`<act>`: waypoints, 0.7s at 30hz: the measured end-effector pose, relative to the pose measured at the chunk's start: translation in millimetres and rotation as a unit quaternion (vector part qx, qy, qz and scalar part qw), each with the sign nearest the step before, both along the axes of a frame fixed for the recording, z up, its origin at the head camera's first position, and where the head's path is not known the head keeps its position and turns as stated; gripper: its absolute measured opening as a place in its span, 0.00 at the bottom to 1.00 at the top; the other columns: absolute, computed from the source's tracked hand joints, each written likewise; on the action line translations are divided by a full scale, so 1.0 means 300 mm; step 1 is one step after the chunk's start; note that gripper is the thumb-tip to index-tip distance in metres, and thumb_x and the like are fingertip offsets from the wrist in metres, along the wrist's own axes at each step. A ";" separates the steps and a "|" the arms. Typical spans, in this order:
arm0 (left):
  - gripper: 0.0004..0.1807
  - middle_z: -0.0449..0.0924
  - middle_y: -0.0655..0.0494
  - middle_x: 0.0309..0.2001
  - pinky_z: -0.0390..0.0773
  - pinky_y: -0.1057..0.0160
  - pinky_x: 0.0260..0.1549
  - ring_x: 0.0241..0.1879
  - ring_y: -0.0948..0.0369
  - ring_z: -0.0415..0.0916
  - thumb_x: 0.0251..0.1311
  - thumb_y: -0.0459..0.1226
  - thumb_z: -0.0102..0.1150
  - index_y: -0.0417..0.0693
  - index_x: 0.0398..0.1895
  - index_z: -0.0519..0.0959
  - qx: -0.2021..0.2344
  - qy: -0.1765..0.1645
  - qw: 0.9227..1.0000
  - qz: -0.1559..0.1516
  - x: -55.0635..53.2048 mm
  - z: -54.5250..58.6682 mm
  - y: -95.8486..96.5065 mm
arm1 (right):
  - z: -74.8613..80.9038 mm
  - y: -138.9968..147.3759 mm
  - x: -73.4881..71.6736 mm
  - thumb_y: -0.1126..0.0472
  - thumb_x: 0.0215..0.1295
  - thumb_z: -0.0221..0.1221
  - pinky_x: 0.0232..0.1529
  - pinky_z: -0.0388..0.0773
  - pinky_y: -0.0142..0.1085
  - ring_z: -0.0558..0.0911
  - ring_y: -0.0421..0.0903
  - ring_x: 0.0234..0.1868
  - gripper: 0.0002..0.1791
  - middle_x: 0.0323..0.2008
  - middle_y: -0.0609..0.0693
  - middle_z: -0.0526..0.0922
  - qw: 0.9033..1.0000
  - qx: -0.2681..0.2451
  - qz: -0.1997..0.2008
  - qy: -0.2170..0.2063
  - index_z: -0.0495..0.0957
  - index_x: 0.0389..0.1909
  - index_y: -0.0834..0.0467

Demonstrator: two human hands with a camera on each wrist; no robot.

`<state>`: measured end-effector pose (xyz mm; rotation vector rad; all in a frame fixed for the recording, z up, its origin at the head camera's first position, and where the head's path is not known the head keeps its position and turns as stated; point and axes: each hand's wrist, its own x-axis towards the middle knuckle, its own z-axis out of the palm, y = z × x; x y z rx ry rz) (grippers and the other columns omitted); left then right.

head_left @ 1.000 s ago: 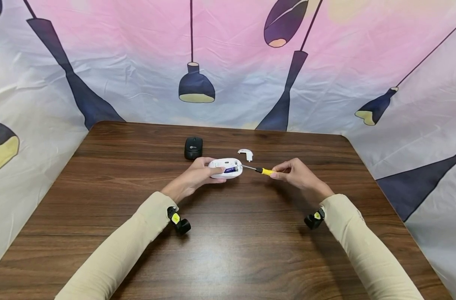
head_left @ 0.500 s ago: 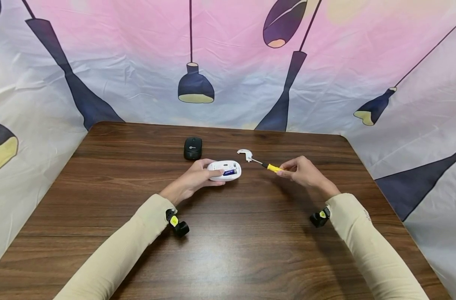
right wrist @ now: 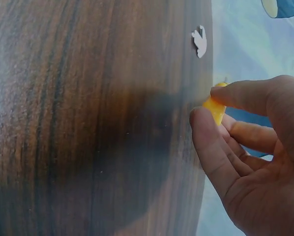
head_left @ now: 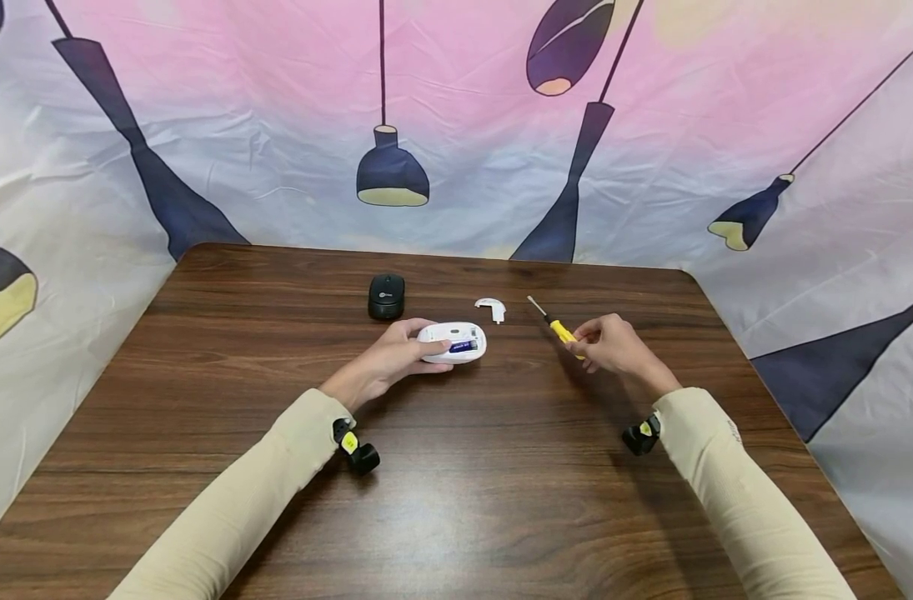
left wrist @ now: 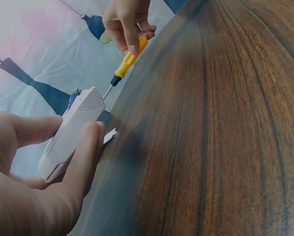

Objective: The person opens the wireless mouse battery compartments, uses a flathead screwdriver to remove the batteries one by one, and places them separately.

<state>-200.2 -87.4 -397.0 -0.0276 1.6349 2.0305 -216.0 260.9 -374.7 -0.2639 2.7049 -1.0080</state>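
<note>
My left hand (head_left: 396, 354) holds a white computer mouse (head_left: 433, 335) above the table, underside up, thumb on top and fingers beneath. Its battery bay is uncovered, and a dark blue battery (head_left: 465, 346) lies in it. To the right, my right hand (head_left: 614, 346) pinches a screwdriver (head_left: 561, 330) by its yellow handle, the metal tip pointing up and left, apart from the mouse. Between thumb and fingers in the right wrist view only part of the yellow handle (right wrist: 216, 109) shows. A white battery cover (head_left: 492, 307) lies on the table behind the mouse.
A black computer mouse (head_left: 386, 297) rests on the brown wooden table (head_left: 426, 500), behind my left hand. Beyond the far edge hangs a cloth (head_left: 276, 125) printed with lamps. Each wrist wears a small black camera (head_left: 363, 458).
The screwdriver tip has left the mouse's battery bay and swung up to the right. My right hand has shifted right with it. The white mouse has dipped slightly.
</note>
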 end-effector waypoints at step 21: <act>0.30 0.65 0.34 0.61 0.85 0.56 0.52 0.50 0.49 0.78 0.68 0.23 0.57 0.30 0.70 0.59 0.006 0.004 1.000 -0.007 0.002 0.006 0.009 | -0.072 -0.014 -0.037 0.64 0.70 0.62 0.26 0.88 0.36 0.84 0.42 0.20 0.13 0.31 0.62 0.84 0.993 -0.004 -0.121 -0.018 0.77 0.42 0.73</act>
